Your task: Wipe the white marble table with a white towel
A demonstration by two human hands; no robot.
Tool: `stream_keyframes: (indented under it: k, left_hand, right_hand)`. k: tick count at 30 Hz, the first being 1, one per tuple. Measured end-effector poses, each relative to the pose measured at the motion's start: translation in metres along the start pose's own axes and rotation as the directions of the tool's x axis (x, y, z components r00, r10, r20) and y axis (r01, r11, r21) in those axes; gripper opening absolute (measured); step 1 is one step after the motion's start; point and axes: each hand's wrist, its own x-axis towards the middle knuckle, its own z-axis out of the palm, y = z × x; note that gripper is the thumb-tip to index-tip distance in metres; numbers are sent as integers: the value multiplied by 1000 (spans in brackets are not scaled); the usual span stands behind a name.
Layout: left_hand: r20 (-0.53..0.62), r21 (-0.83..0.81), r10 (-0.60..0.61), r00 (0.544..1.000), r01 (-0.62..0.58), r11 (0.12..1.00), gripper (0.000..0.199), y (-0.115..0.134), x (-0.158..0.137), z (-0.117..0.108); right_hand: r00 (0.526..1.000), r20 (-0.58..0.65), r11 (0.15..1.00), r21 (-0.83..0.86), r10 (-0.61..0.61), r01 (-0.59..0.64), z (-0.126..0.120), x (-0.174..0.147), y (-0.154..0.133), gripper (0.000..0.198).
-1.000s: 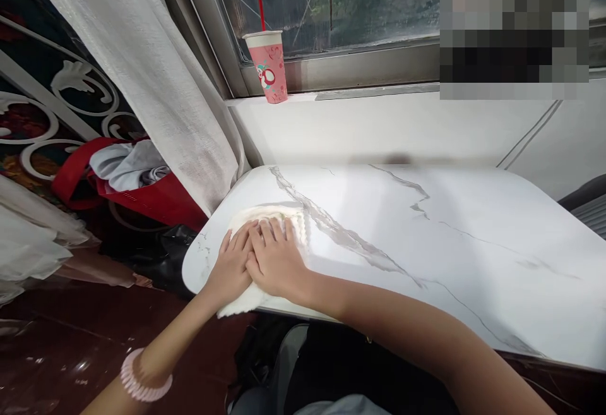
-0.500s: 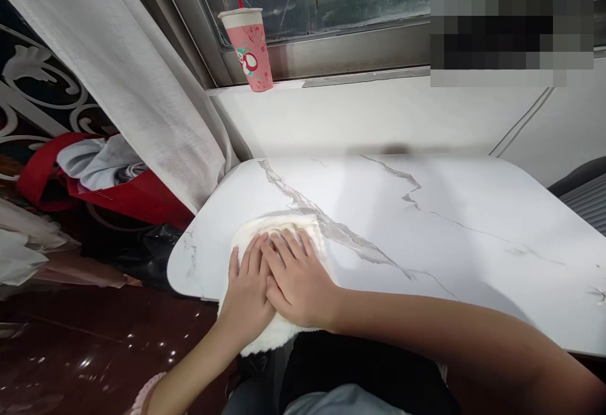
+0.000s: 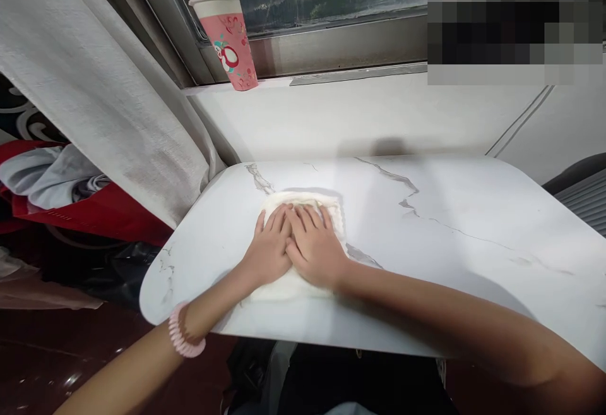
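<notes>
A cream-white cloth [image 3: 293, 288] lies spread on a white marble-patterned table [image 3: 454, 257]. My left hand [image 3: 271, 247] presses flat on its left half, fingers stretched forward. Beside it my right hand [image 3: 316, 244] rests flat on the right half, fingers a little spread. The two hands touch, with the right thumb and index finger against the left hand. Most of the cloth's middle is hidden under them. A pink coiled band [image 3: 186, 333] sits around my left wrist.
On the window ledge at the upper left stands a pink paper cup [image 3: 231, 48] with a red straw. A pale curtain [image 3: 127, 99] hangs left of the table. A red bag [image 3: 104, 213] holds grey cloth items. A grey ribbed object [image 3: 584, 200] is at the right edge.
Both hands have slid the cloth away from the near table edge and slightly right. The cloth no longer hangs over that edge. The view has shifted a little, and the wristband now shows fully.
</notes>
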Motion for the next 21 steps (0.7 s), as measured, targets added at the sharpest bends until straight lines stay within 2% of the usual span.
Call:
stream_keyframes:
  k: [7, 13, 17, 21]
  left_hand:
    - [14, -9, -52, 999, 52, 999, 60, -27, 81, -1]
    - [-31, -12, -145, 989, 144, 989, 53, -46, 135, 2]
    - [-49, -10, -142, 989, 141, 990, 51, -51, 163, 3]
    - [-28, -6, -103, 994, 103, 995, 53, -53, 178, 3]
  right_hand:
    - [995, -71, 998, 11, 63, -63, 6, 70, 43, 49]
    - [996, -48, 996, 55, 76, -73, 10, 126, 81, 47]
    - [993, -60, 994, 57, 100, -96, 9, 145, 100, 47]
    - [984, -96, 987, 77, 149, -142, 7, 148, 109, 49]
